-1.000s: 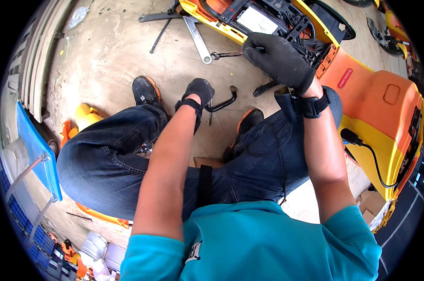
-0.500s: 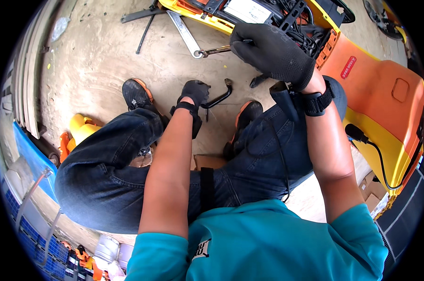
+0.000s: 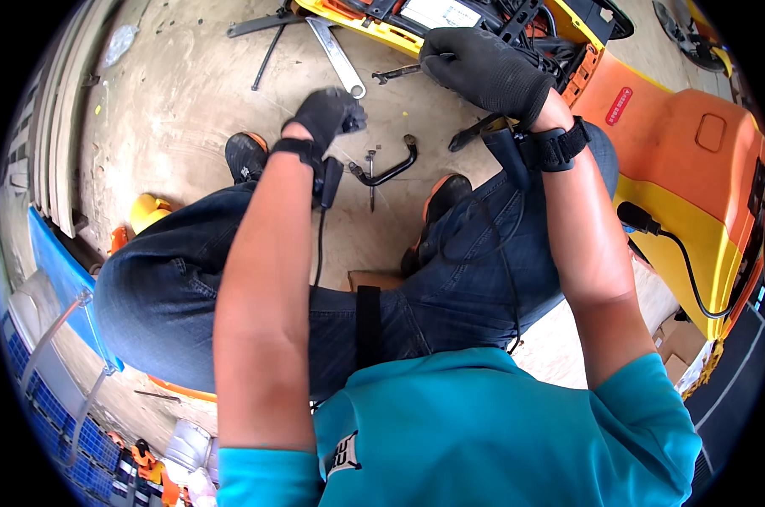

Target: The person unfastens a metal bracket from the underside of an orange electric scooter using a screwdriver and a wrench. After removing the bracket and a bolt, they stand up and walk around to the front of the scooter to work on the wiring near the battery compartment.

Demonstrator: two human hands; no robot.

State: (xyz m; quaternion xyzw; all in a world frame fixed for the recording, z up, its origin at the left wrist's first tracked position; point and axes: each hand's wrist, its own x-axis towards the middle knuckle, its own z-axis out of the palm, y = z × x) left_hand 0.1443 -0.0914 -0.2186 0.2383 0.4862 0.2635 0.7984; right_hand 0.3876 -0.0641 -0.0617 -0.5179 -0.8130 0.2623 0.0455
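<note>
My right hand [image 3: 488,72], in a black glove, is closed around a slim metal wrench [image 3: 392,74] whose open jaw points left. It is beside the opened yellow and orange vehicle body [image 3: 399,38]. My left hand [image 3: 327,118], gloved too, hangs over the floor with its fingers curled; whether anything is in them is hidden. Nearest to it is the ring end of a large silver wrench [image 3: 338,59] lying on the floor. Below to the right lie a bent black tube [image 3: 391,173] and a thin long bolt [image 3: 371,190].
Black wiring and a labelled box [image 3: 441,13] fill the vehicle's opening. An orange and yellow panel [image 3: 653,127] stands at right, a black plug and cable [image 3: 640,218] near it. A black rod [image 3: 268,59] lies far left. Stacked planks [image 3: 57,127] line the left side; my shoes flank the tube.
My left hand has left the bent tube and moved farther away and left. The tube and bolt now show fully. My right hand still holds the wrench, slightly farther up.
</note>
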